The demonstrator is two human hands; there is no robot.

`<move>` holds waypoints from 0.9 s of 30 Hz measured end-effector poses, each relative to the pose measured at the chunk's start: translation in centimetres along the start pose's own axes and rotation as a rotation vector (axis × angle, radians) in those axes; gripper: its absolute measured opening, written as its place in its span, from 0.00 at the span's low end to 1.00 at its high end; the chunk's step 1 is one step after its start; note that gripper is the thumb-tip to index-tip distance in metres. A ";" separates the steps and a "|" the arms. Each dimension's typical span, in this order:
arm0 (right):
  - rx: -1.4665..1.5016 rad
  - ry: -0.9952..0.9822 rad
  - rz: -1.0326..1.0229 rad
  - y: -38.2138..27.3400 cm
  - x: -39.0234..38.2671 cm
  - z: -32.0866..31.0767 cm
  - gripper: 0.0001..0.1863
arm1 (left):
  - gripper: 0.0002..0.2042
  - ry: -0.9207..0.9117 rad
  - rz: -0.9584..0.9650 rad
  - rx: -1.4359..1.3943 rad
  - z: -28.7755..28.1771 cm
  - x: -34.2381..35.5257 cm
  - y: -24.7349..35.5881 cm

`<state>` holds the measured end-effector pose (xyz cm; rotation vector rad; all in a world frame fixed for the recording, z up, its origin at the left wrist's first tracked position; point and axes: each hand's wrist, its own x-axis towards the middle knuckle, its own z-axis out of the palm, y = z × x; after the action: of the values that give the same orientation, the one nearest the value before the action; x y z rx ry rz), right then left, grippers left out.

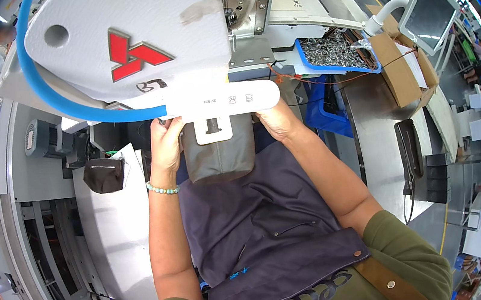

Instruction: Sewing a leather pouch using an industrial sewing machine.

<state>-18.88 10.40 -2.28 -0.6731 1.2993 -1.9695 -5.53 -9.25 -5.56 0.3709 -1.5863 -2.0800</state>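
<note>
Hands first: left hand [165, 140] curled round the left edge of a dark grey fabric piece [220, 152], fingers tucked up under the white machine head [134, 36]; right hand [276, 122] closed on the right edge of the same piece, fingertips hidden beneath the white guard plate [223, 100], so exact pinch hard to tell. Fabric piece held taut between both hands, centred just below the small white presser bracket [213, 129], with the rest of the navy cloth [257, 227] trailing near, down over the lap. Beaded bracelet [163, 188] on the left wrist. For a clean pass, probably best to keep equal tension on both edges, hold the piece flat and square to the bracket, and keep fingertips outside the bracket's footprint; uneven pull likely to skew or pucker the cloth. Blue hose [40, 85] looping round the left of the machine head. Small dark pouch-like fabric part [104, 174] lying on the white table [118, 239] to the left. Blue tray [334, 52] of small metal parts far right, cardboard box [400, 68] beside it, monitor [428, 13] beyond, black handset-like object [408, 146] on the metal surface to the right.
</note>
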 end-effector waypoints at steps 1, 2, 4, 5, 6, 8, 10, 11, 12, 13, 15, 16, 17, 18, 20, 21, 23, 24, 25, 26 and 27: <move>0.017 -0.007 0.002 0.1 0.0 0.0 0.08 | 0.15 0.003 0.013 0.007 0.0 0.0 -0.1; 0.032 -0.012 0.006 0.2 0.0 -0.1 0.09 | 0.15 0.005 0.026 0.010 -0.1 0.1 -0.2; 0.046 -0.012 0.001 0.5 0.1 -0.1 0.09 | 0.15 -0.001 0.016 0.023 -0.5 0.2 -0.4; 0.065 -0.015 -0.004 0.7 0.0 -0.1 0.09 | 0.15 -0.005 0.007 0.040 -0.5 0.1 -0.4; 0.063 -0.013 -0.005 0.8 0.0 -0.2 0.09 | 0.15 -0.007 0.006 0.039 -0.5 0.2 -0.3; 0.047 0.008 0.004 1.0 -0.1 -0.2 0.09 | 0.14 -0.011 0.004 0.043 -0.6 0.2 -0.1; 0.043 -0.002 0.002 1.0 -0.1 -0.2 0.09 | 0.14 0.016 -0.048 0.070 -1.6 0.3 -0.5; 0.037 -0.008 -0.001 0.9 0.0 -0.2 0.09 | 0.14 0.038 -0.101 0.095 -1.5 0.4 -0.3; 0.036 -0.005 -0.002 0.9 0.0 -0.3 0.09 | 0.14 0.034 -0.101 0.094 -1.3 0.5 -0.2; -0.006 -0.003 -0.011 0.9 -0.1 -0.2 0.10 | 0.14 0.013 -0.063 0.092 -1.1 0.3 -0.1; -0.045 -0.006 -0.019 0.4 -0.1 0.2 0.11 | 0.14 -0.002 -0.023 0.093 -1.1 0.2 0.2; -0.081 -0.009 -0.009 0.0 -0.2 0.4 0.12 | 0.15 -0.003 -0.028 0.093 -1.3 0.3 0.1; -0.117 -0.012 0.001 -0.4 -0.3 0.5 0.13 | 0.16 -0.003 -0.033 0.093 -1.3 0.2 0.1; -0.117 -0.013 0.001 -0.4 -0.3 0.5 0.13 | 0.16 -0.002 -0.032 0.094 -1.4 0.3 0.2; -0.127 -0.038 -0.001 -0.3 -0.2 0.3 0.14 | 0.17 -0.015 -0.034 0.114 -1.4 0.4 0.4; -0.128 -0.038 -0.002 -0.2 -0.2 0.3 0.14 | 0.17 -0.015 -0.034 0.113 -1.3 0.4 0.4; -0.064 -0.005 0.005 0.0 -0.4 0.6 0.15 | 0.18 -0.017 -0.027 0.109 -1.0 0.3 0.6; -0.065 -0.006 0.005 0.1 -0.4 0.5 0.15 | 0.18 -0.016 -0.026 0.109 -0.9 0.4 0.7; -0.073 0.002 -0.012 0.2 -0.4 0.5 0.15 | 0.18 -0.013 -0.023 0.115 -0.7 0.4 0.8; -0.081 0.010 -0.028 0.3 -0.5 0.6 0.16 | 0.18 -0.009 -0.020 0.121 -0.7 0.4 0.9; -0.081 0.008 -0.026 0.3 -0.5 0.6 0.16 | 0.18 -0.007 -0.020 0.120 -0.8 0.4 1.0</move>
<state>-18.01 10.34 -2.34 -0.7254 1.3880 -1.9499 -5.29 -10.31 -4.80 0.4240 -1.7233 -2.0080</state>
